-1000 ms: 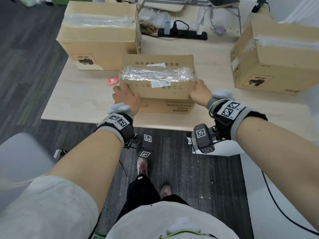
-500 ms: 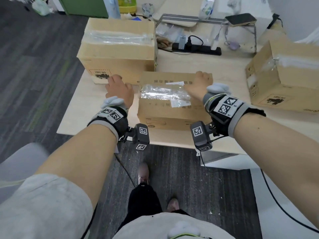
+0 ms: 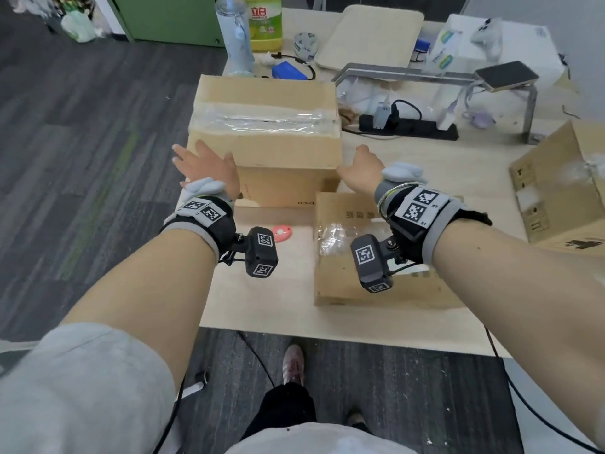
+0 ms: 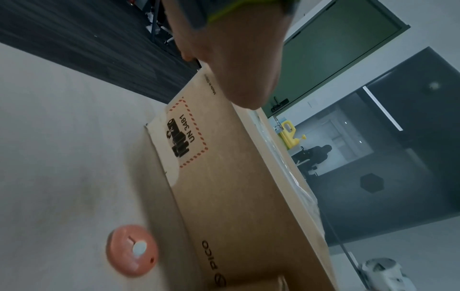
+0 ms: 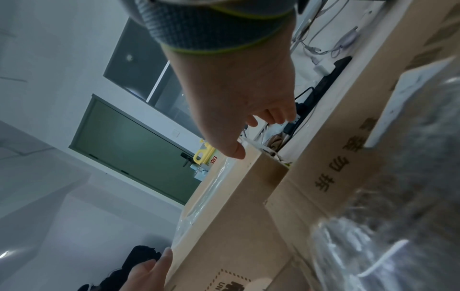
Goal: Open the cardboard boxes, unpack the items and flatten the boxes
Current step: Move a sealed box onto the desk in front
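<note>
Small box (image 3: 370,257): nearest, on the desk (image 3: 278,306) under the right forearm; taped, unopened
Pink disc (image 3: 282,233): on the desk beside it
Left hand (image 3: 206,167): fingers spread, released, at the large box's left end
Right hand (image 3: 360,172): relaxed, grasping nothing, at its right corner
Large box (image 3: 265,132): farther back; tape intact
Risk: pulled by flat palms alone, it may slip or knock the small box off the edge
</note>
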{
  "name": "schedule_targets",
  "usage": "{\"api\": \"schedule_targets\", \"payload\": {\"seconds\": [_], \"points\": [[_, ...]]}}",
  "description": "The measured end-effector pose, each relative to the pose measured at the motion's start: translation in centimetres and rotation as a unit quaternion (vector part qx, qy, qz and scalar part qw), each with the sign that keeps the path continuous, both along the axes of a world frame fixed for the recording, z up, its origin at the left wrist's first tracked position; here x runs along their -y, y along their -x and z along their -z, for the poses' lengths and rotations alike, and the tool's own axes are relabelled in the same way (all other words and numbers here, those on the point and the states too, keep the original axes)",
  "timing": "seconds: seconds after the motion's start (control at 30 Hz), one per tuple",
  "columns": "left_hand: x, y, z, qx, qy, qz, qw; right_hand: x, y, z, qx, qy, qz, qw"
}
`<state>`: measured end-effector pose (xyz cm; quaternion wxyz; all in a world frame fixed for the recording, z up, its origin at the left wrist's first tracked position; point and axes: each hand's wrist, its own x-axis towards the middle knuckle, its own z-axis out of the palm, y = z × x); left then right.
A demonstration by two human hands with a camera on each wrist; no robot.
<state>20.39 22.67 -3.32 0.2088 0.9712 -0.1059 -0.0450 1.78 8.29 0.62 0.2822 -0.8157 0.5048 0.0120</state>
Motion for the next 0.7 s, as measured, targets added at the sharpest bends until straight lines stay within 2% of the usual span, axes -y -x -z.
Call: {"api": "schedule_targets", "payload": {"seconds": [0.1, 0.2, 0.47, 0.57, 0.7], "points": [[-0.5, -1.9, 0.8, -0.040, -0.015, -0.007, 0.999, 0.1, -1.7, 0.9, -0.018, -0.018, 0.010, 1.000], [-0.7, -2.6, 1.2, -0.057, 0.021, -0.004, 0.998, 0.1, -2.9, 1.6, -0.018, -0.047, 0.023, 0.998], [-1.0, -4.2, 1.6, -0.029, 0.063, 0.031, 0.997, 0.6, -5.1, 2.7, 0.024, -0.098, 0.118, 0.988], [-0.5, -4.1, 1.2, -0.024, 0.078, 0.028, 0.996, 1.1, -5.0, 2.4, 0.027, -0.083, 0.127, 0.988], [0.3, -3.9, 0.4, -0.030, 0.113, 0.025, 0.993, 1.6, -4.4, 1.9, 0.077, -0.076, 0.146, 0.983]]}}
